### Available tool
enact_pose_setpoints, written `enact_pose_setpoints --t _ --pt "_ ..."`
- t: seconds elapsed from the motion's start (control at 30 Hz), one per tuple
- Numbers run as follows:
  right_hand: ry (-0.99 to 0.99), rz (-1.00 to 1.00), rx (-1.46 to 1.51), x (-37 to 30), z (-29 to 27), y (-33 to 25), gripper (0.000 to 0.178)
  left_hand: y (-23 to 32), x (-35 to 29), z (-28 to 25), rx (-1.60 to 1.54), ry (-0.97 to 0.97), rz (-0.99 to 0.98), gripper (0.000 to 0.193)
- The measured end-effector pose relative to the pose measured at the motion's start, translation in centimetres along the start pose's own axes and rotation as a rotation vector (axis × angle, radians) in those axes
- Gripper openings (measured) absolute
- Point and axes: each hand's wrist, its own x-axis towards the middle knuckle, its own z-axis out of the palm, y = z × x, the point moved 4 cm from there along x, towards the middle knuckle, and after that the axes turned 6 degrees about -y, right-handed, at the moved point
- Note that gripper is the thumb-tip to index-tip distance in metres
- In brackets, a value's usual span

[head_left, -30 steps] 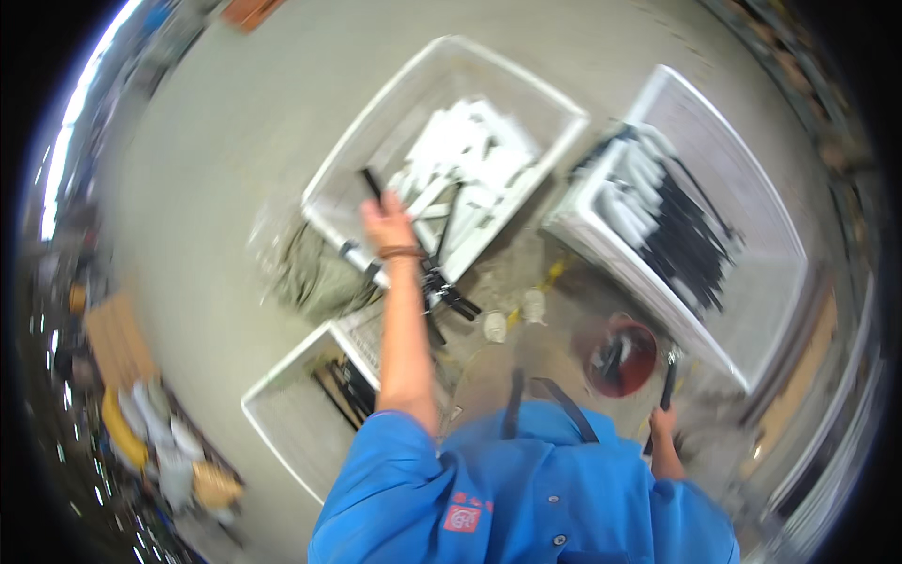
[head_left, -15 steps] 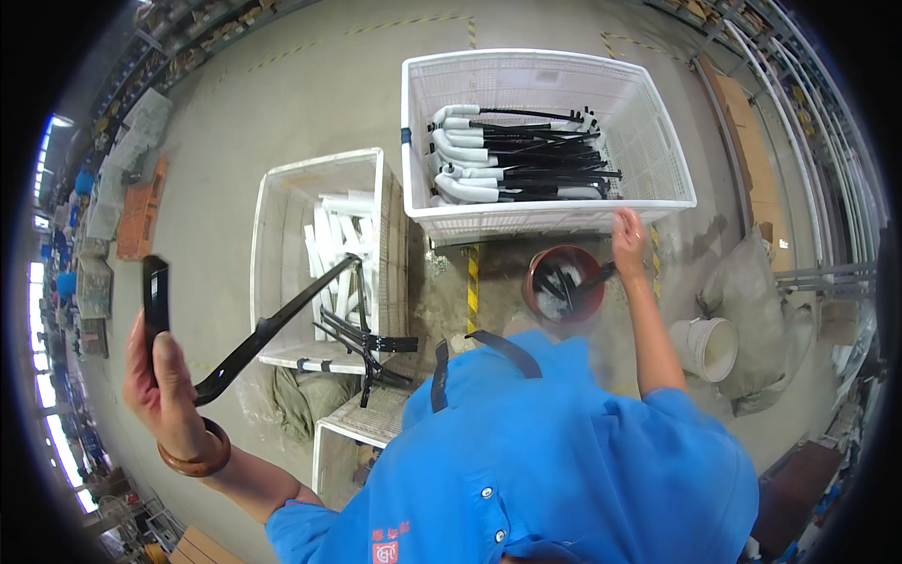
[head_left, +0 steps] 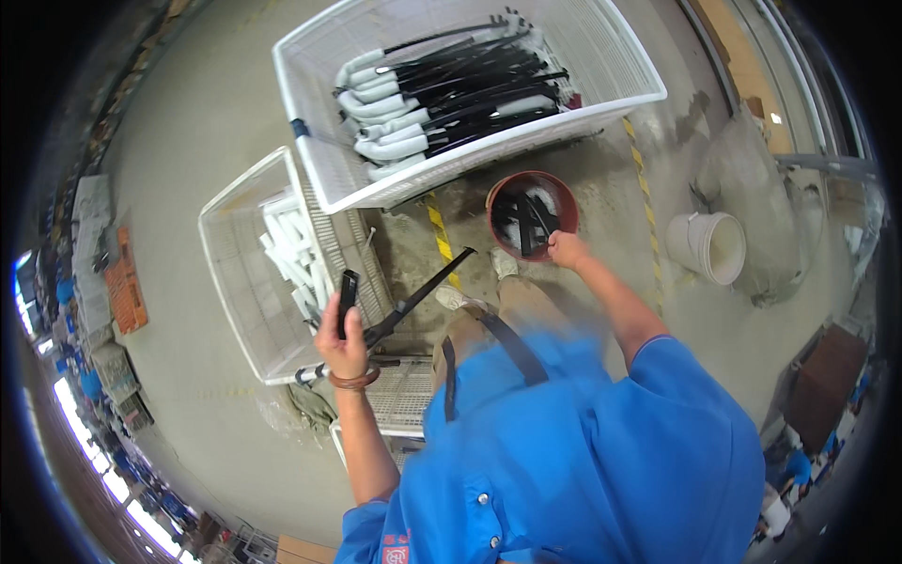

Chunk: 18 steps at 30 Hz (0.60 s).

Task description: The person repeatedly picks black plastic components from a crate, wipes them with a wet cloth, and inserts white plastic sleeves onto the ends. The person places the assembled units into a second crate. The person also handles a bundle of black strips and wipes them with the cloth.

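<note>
My left hand point(head_left: 343, 346) is closed round the bent end of a black hooked tube point(head_left: 413, 303). Its long straight shaft slants up and right, over the floor. At the rim of a reddish-brown bucket point(head_left: 569, 199), my right hand point(head_left: 567, 250) has its fingers closed toward the inside, on something I cannot make out. Black pieces point(head_left: 523, 224) and white suds or liquid fill the bucket. Ahead, a large white crate point(head_left: 601, 38) holds many similar black tubes point(head_left: 489, 89) with white sleeves point(head_left: 385, 108) over their bent ends.
A second white crate point(head_left: 230, 282) at left holds white sleeves point(head_left: 289, 249). Nearer me is a low white crate point(head_left: 399, 399). An off-white bucket point(head_left: 709, 246) stands at right beside plastic sheeting point(head_left: 752, 197). My shoes point(head_left: 460, 299) are below the bucket.
My left hand has swung inward to the right with the hooked tube. My right hand has come down and nearer to the bucket's rim. The view has turned and shifted.
</note>
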Motion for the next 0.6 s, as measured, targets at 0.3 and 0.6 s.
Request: enact_pose_setpoints --t 0.3,0.6 --pt "-0.118 0.303 -0.074 19.2 12.3 9.4 0.071 -17.0 -3.4 12.3 -0.075 -0.020 -0.368 0.039" --pt "0.263 0.525 0.325 27.2 23.1 12.7 0.074 -18.9 -4.0 11.0 0.108 -0.069 -0.359 0.047"
